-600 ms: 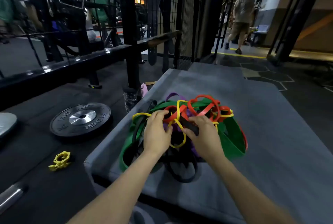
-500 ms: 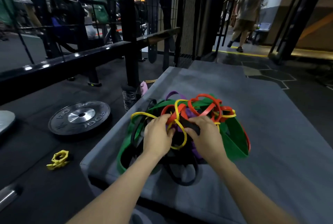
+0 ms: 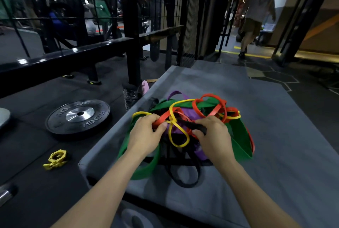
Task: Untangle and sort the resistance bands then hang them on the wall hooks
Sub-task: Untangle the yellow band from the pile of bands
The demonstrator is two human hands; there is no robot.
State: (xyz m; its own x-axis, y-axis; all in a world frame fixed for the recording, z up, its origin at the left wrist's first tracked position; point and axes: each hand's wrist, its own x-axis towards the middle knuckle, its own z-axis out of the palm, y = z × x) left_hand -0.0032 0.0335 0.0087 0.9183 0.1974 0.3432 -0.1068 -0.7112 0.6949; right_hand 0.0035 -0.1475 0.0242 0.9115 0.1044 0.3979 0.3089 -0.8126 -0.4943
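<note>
A tangled heap of resistance bands lies on a grey padded mat [image 3: 275, 145]. In it are a wide green band [image 3: 240, 141], red bands [image 3: 218, 106], a thin yellow band [image 3: 178, 144], a purple band [image 3: 189, 114] and black bands [image 3: 183, 178]. My left hand [image 3: 145, 134] pinches a red band at the heap's left side. On the right side my right hand [image 3: 213, 136] grips a black band between thumb and fingers. No wall hooks are in view.
A black weight plate [image 3: 78, 115] and a yellow collar clamp [image 3: 56, 159] lie on the dark floor to the left. Behind them stands a black rack frame [image 3: 131, 48]. A water bottle [image 3: 131, 95] stands at the mat's left edge. At the far right a person [image 3: 256, 18] walks away.
Both hands have stayed on the heap, pulling slightly apart so the red and black bands stretch between them. The distant person has walked further away.
</note>
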